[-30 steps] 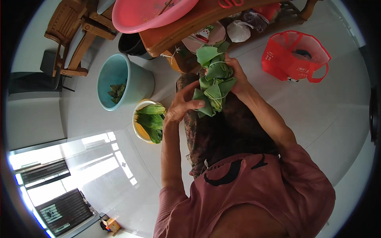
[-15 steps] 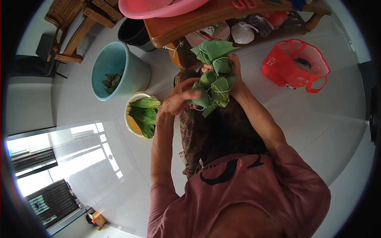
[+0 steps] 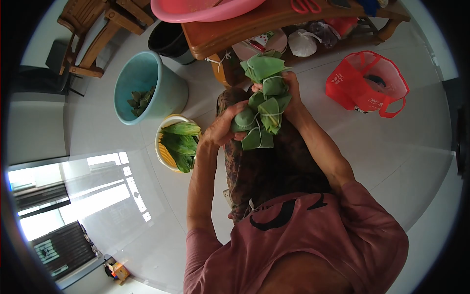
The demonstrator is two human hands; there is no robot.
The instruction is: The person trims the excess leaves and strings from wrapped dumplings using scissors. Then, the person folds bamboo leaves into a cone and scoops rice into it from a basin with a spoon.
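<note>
A bunch of leaf-wrapped rice dumplings (image 3: 270, 113), bound with pale string, is held up over my lap between both hands. My left hand (image 3: 226, 123) is closed around the rounded dumpling at the bunch's lower left, thumb across its top. On the other side, my right hand (image 3: 292, 95) wraps the upper right of the bunch, with a few fingertips showing at its left edge. Leaves hide most of the right fingers. Beside my left forearm, long green leaves (image 3: 180, 142) lie in a yellow and white basket (image 3: 157, 147).
A light blue bucket (image 3: 169, 93) with several dark wrapped dumplings (image 3: 140, 101) stands at left, a black bucket (image 3: 178, 46) behind it. Ahead is a wooden table (image 3: 215, 41) carrying a pink basin (image 3: 215, 14) and red scissors (image 3: 306, 6). A red bag (image 3: 342, 83) sits at right.
My left hand has turned and closed further around the lower-left dumpling. The lower dumplings have rotated, and one now hangs lower with its flat side showing. The right hand keeps its hold.
</note>
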